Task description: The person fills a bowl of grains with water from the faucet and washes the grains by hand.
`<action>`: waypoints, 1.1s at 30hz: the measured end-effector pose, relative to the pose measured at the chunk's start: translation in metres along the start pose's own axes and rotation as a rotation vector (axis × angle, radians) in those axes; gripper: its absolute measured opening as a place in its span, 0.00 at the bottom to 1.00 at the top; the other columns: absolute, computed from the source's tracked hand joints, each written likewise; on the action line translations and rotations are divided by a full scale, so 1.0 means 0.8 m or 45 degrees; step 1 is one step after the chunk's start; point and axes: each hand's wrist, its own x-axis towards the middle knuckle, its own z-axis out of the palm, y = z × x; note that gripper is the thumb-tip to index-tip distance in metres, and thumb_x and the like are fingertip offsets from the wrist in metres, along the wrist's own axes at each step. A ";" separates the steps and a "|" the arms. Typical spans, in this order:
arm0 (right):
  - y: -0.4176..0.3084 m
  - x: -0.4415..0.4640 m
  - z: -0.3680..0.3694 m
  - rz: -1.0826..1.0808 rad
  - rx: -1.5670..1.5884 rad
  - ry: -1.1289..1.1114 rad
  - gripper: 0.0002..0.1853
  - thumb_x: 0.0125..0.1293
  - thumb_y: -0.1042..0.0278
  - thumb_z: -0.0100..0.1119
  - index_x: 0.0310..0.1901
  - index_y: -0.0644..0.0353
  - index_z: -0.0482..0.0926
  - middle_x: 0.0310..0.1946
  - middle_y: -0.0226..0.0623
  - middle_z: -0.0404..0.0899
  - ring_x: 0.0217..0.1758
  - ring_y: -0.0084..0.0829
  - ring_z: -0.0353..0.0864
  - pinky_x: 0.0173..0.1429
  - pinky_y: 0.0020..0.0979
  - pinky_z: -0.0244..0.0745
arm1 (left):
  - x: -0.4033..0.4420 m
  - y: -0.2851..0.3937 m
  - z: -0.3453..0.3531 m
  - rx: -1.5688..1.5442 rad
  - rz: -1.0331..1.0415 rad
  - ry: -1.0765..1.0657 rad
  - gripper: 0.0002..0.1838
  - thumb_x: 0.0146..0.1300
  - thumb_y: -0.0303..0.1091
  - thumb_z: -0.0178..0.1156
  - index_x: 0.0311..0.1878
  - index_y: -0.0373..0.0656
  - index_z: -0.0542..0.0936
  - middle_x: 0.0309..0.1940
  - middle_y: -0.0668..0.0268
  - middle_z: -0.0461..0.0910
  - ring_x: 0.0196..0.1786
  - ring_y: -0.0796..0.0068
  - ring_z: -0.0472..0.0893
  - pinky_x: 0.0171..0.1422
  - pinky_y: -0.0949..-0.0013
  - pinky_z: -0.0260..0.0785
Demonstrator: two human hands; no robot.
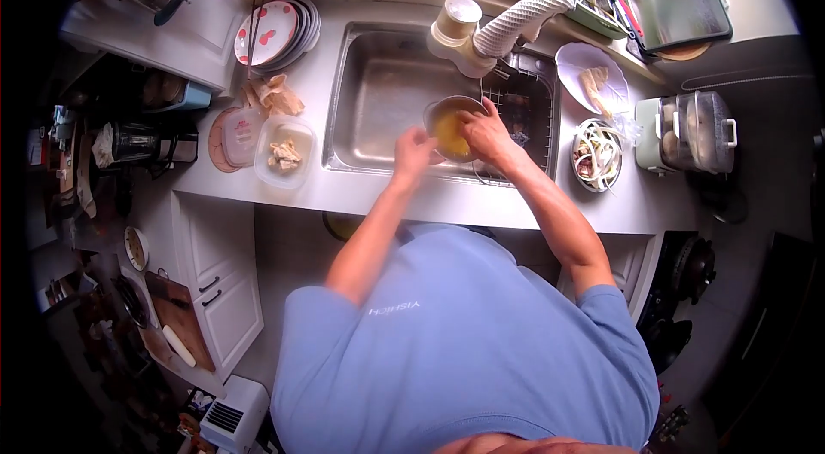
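A round metal bowl [446,104] with yellow contents [452,129] is over the right part of the steel sink [378,67]. My right hand [487,133] is closed on the bowl's right rim, some fingers reaching inside over the yellow contents. My left hand [416,151] is at the near left side of the bowl, fingers curled together and slightly blurred; what they pinch, if anything, cannot be made out. Beneath the bowl's right side, a wire rack [540,119] sits in the sink.
Left of the sink are a plastic container [305,164] with pale food pieces and stacked plates [273,24]. To the right stand a purple plate [614,80], a bowl of white strips [596,155] and a clear-lidded steamer [687,132]. A white ribbed faucet [524,22] arches behind the bowl.
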 end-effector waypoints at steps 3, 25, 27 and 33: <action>-0.012 0.015 0.011 -0.124 0.148 0.242 0.12 0.59 0.68 0.59 0.44 0.47 0.85 0.51 0.29 0.81 0.60 0.29 0.78 0.77 0.58 0.48 | -0.005 0.008 0.005 -0.022 -0.019 -0.012 0.08 0.64 0.22 0.59 0.31 0.38 0.69 0.28 0.66 0.73 0.25 0.77 0.79 0.32 0.72 0.84; 0.017 -0.058 -0.005 0.401 0.293 0.531 0.11 0.57 0.79 0.57 0.40 0.55 0.81 0.33 0.35 0.74 0.43 0.40 0.79 0.72 0.59 0.57 | 0.031 0.002 -0.031 0.195 0.121 0.102 0.07 0.65 0.22 0.59 0.33 0.37 0.70 0.28 0.66 0.73 0.25 0.77 0.80 0.30 0.73 0.83; 0.022 -0.071 0.008 0.458 0.293 0.454 0.13 0.56 0.79 0.57 0.43 0.55 0.82 0.34 0.37 0.76 0.45 0.42 0.79 0.71 0.59 0.61 | 0.031 0.010 -0.032 0.226 0.135 0.097 0.08 0.64 0.22 0.59 0.32 0.38 0.70 0.28 0.68 0.72 0.25 0.78 0.79 0.30 0.73 0.84; 0.019 -0.101 0.050 0.587 0.514 0.090 0.24 0.57 0.77 0.57 0.58 0.54 0.79 0.54 0.42 0.79 0.60 0.43 0.77 0.71 0.56 0.62 | 0.032 0.033 -0.029 0.290 0.229 0.111 0.08 0.64 0.22 0.60 0.31 0.37 0.70 0.29 0.68 0.71 0.28 0.79 0.78 0.31 0.73 0.84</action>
